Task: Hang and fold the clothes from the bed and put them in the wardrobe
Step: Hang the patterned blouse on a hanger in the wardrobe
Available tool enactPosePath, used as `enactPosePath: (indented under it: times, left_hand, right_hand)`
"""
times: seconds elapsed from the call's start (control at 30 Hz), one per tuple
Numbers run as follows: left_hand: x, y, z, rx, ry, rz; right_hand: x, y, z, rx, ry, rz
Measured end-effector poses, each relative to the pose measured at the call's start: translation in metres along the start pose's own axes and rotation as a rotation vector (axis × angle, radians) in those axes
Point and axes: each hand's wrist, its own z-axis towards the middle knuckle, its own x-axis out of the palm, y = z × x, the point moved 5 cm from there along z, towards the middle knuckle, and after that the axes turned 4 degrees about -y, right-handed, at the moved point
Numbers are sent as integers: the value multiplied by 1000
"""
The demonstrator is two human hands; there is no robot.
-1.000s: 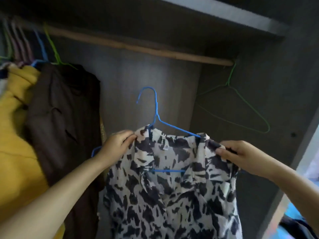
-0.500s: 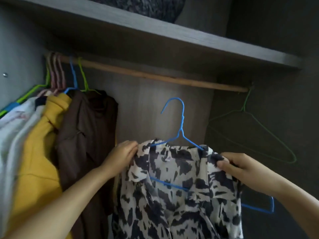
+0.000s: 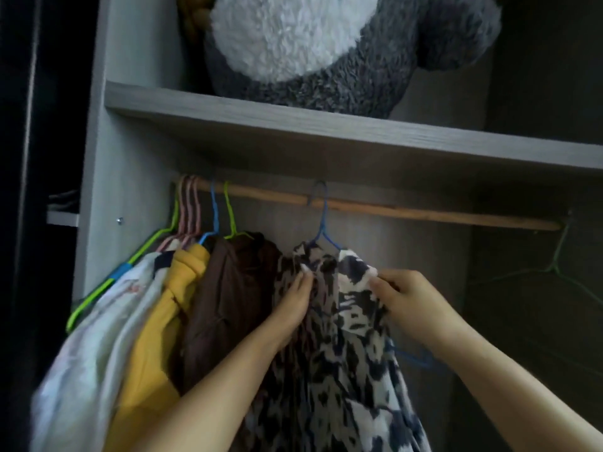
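Observation:
A black-and-white patterned garment [image 3: 346, 360] hangs on a blue wire hanger [image 3: 321, 220], whose hook sits over the wooden wardrobe rod [image 3: 424, 212]. My left hand [image 3: 293, 301] grips the garment's left shoulder, just right of a brown garment. My right hand [image 3: 408, 301] pinches the garment's right shoulder. Part of the blue hanger's lower bar [image 3: 417, 358] shows under my right wrist.
On the rod's left end hang a brown garment [image 3: 228, 305], a yellow one [image 3: 163, 327] and a white one [image 3: 94, 353]. An empty green wire hanger [image 3: 561, 256] hangs at the far right. A grey plush toy [image 3: 326, 44] sits on the shelf [image 3: 326, 125] above.
Both hands lifted the patterned garment up and left. The blue hanger's hook, free in the air before, now sits over the rod. The view tilted upward, showing the shelf and plush toy.

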Motion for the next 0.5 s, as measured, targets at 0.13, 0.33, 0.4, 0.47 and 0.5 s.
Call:
enactPosePath:
  times: [0.13,0.33,0.4,0.47,0.5]
  left_hand:
    - [-27,-26,-3,-93,-12,-357]
    - [-95,-56,-16,-13,-226,106]
    - [-116,-56,-20,-19,-235,436]
    - [-128,-54,-25,-15,-202,637]
    - [-130,-51,-27,-6,-190,700]
  right_hand:
    - [50,42,37,-47,-73,62]
    - [146,76,38,-34,61,131]
    - [176,82,33,-39,179,72]
    - [194,83,28,-60,279,83]
    - [199,81,23,-53,340,139]
